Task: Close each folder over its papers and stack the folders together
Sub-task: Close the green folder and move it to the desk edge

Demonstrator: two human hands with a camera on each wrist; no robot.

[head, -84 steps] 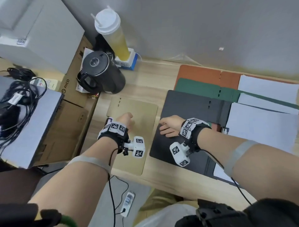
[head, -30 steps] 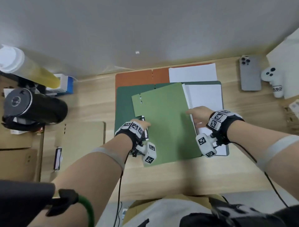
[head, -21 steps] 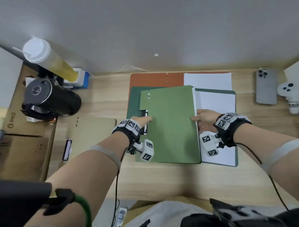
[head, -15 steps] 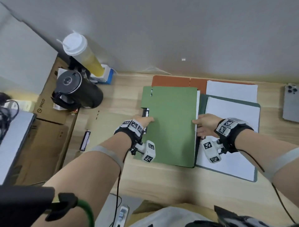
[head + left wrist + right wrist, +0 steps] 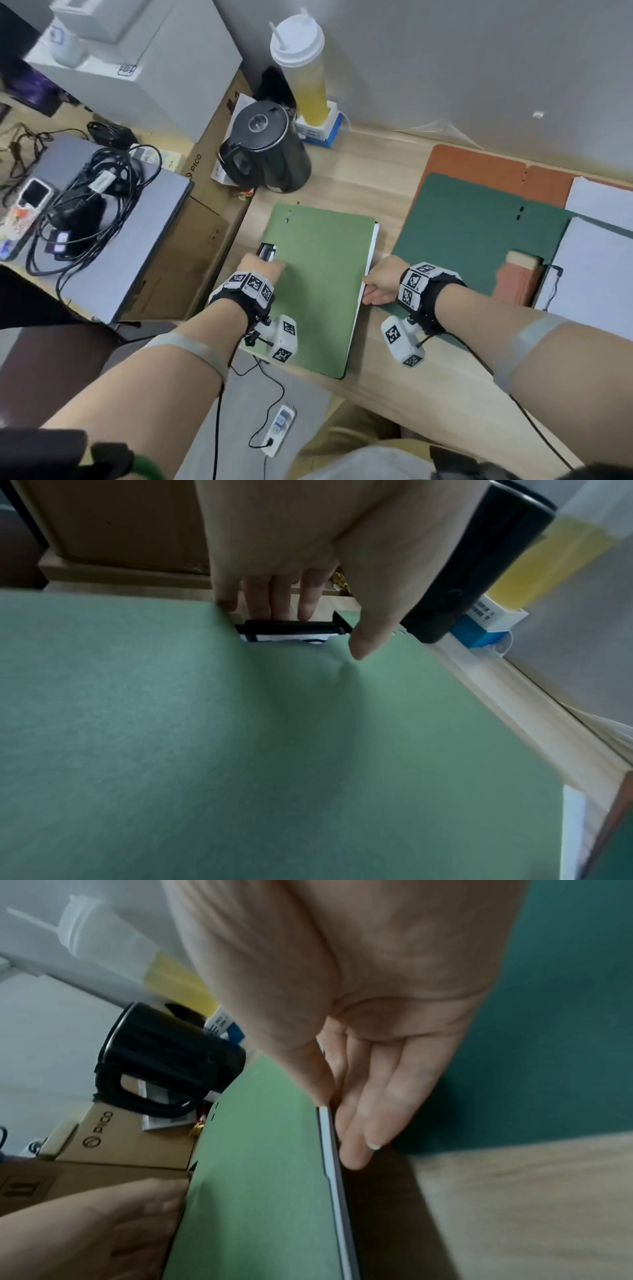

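Desk-side cardboard box [image 5: 202, 178], "PICO" print

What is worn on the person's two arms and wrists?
Both arms are bare. Each wrist carries a black strap with white blocks printed with square black-and-white markers: left hand, right hand. A white camera block with the same markers hangs under each wrist, with a thin black cable. A grey band circles each forearm.

Left hand [image 5: 308, 547] at light green folder [image 5: 240, 750] edge, thumb on cover, fingers beyond black clip [image 5: 291, 627].
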